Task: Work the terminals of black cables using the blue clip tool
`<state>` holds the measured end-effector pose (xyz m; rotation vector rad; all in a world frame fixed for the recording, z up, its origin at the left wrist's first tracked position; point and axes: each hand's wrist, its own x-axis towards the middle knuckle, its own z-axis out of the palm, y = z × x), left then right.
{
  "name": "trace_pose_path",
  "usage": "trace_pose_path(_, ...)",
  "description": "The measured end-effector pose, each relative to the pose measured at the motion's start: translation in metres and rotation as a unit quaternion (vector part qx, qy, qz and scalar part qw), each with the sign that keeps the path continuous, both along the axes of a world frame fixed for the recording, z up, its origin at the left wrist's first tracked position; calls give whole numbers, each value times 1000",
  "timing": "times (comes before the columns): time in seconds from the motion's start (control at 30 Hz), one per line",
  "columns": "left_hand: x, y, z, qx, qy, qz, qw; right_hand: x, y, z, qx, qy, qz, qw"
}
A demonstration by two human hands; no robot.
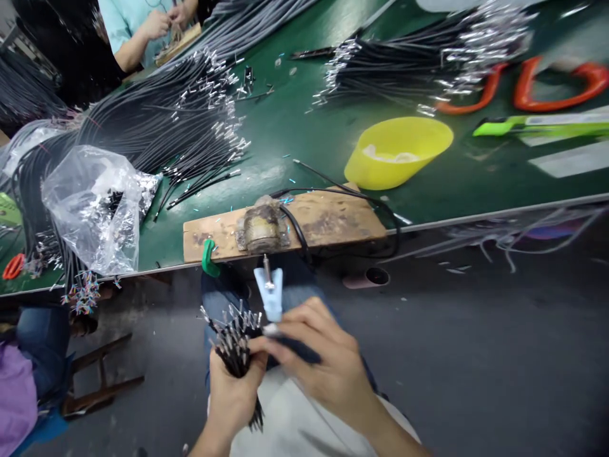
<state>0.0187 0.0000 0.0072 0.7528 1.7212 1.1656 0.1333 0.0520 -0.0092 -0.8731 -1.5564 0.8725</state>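
Note:
My left hand [236, 387] is closed around a bundle of black cables [236, 349] with bare silvery ends pointing up and away from me. My right hand [323, 362] is beside it, thumb and fingers brought together near the bundle's right edge. Whatever they pinch is blurred and too small to name. Just beyond the right fingertips, a light blue clip [270, 295] sits on the shaft of a small motor [262, 227]. The motor is fixed to a wooden board [328, 219] at the table edge.
Many cables [157, 120] cover the green table [285, 139] on the left, near a plastic bag [90, 209]. A yellow bowl [399, 155], scissors with orange handles [561, 86] and another cable bundle [404, 63] lie right. A co-worker's hands [164, 22] are across the table.

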Motion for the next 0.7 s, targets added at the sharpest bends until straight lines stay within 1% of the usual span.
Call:
trace_pose_path(0.03,0,0,0,-3,-1,-5,1000,-3,0,4,11,-28,33,999)
trace_pose_path(0.1,-2,-2,-1,-12,2,-2,1000,-7,1,6,-2,-46,88,995)
trace_pose_path(0.13,-3,-3,-1,-17,5,6,1000,-8,2,5,-15,-37,99,994)
trace_pose_path(0.17,-5,-4,-1,-21,8,16,1000,-10,2,3,-25,-24,96,995)
trace_pose_path(0.23,-7,-6,-3,-23,4,35,999,-13,1,-1,-31,-1,57,998)
trace_pose_path(0.33,-6,-7,-6,-23,-31,37,999,-20,-6,-6,0,25,-43,999)
trace_pose_path(0.37,-4,-7,-6,-24,-47,33,998,-23,-8,-7,1,40,-63,997)
trace_pose_path(0.4,-2,-7,-7,-25,-62,30,997,-24,-10,-8,-13,62,-64,996)
trace_pose_path(0.43,-1,-7,-7,-26,-76,28,996,-26,-12,-10,-44,89,-41,994)
trace_pose_path(0.47,0,-6,-7,-27,-89,27,995,-26,-12,-13,-90,122,1,988)
trace_pose_path(0.5,1,-6,-7,-29,-99,25,994,-26,-12,-15,-146,157,50,975)
trace_pose_path(0.53,1,-5,-6,-31,-109,23,993,-25,-10,-18,-202,190,96,956)
trace_pose_path(0.57,1,-4,-6,-33,-118,21,992,-23,-9,-20,-247,218,129,935)
trace_pose_path(0.6,0,-3,-5,-34,-128,18,991,-20,-7,-21,-276,236,150,920)
trace_pose_path(0.63,-1,-1,-5,-36,-136,15,990,-18,-4,-21,-285,240,160,914)
trace_pose_path(0.67,-2,-1,-5,-40,-144,13,989,-15,-2,-20,-275,231,162,919)
trace_pose_path(0.7,-2,0,-5,-46,-150,10,988,-12,0,-18,-253,213,160,930)
